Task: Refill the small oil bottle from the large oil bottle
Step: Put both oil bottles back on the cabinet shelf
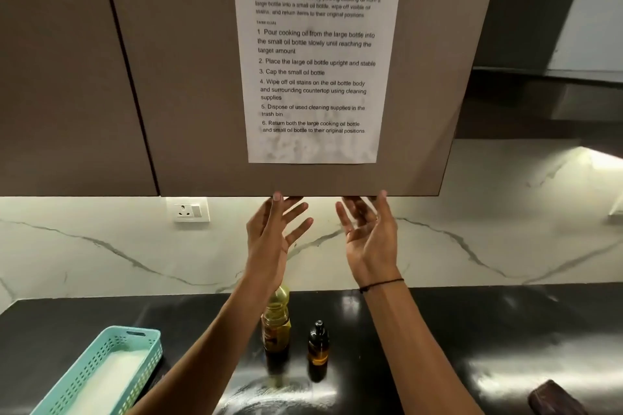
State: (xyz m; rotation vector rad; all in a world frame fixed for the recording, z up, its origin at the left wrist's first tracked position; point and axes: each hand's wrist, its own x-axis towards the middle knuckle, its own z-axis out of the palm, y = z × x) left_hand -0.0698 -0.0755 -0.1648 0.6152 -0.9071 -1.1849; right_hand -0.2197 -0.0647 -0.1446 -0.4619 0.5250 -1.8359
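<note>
On black countertop (472,330): two oil bottles; marble backsplash (101,246) behind.

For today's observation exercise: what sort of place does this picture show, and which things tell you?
Most likely a home kitchen: a dark countertop under wall cabinets, a marble-look backsplash with a wall socket, and two oil bottles standing on the counter.

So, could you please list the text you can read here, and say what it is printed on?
All on the white paper sheet taped to the brown cabinet door:
"TASK ID: 3779"
"Finalize Oil Bottle Refill"
"2. Place the large oil bottle upright and stable"
"3. Cap the small oil bottle"
Two small lines under the title: too blurred.
Label on the tall yellow oil bottle: unreadable.
Small dark amber bottle: no readable text.
</note>
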